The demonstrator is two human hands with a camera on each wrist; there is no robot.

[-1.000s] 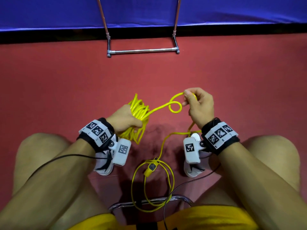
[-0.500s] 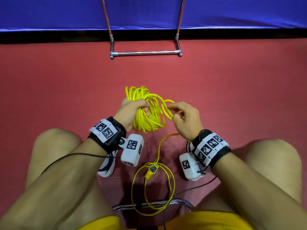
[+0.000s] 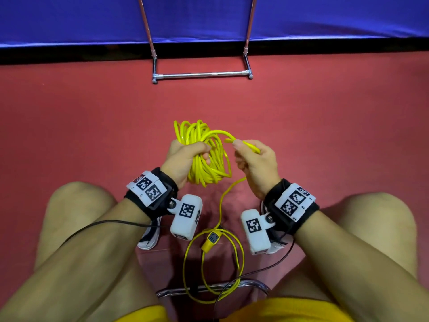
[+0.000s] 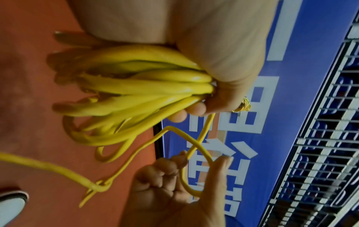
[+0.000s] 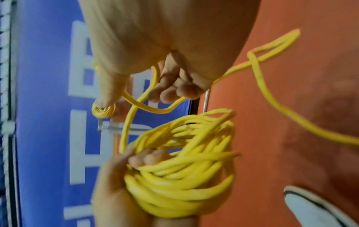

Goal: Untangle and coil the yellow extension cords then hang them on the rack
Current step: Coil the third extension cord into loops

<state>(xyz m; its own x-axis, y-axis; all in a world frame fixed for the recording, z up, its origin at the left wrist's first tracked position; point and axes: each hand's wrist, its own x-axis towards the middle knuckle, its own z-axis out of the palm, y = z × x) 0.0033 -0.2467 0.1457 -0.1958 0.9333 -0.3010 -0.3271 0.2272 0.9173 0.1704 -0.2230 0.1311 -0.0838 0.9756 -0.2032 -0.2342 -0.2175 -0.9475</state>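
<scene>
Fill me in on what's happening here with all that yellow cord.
A seated person is coiling a yellow extension cord. The left hand grips the coiled bundle above the red floor. The right hand pinches a loose strand leading off the bundle. The rest of the cord trails down to slack loops with a socket end between the feet, so coiling is unfinished. The metal rack ahead has nothing hanging on its visible part.

An indoor sports hall: red court floor (image 3: 92, 135), blue banner (image 3: 69, 19), rows of stand seats (image 4: 320, 153).
</scene>
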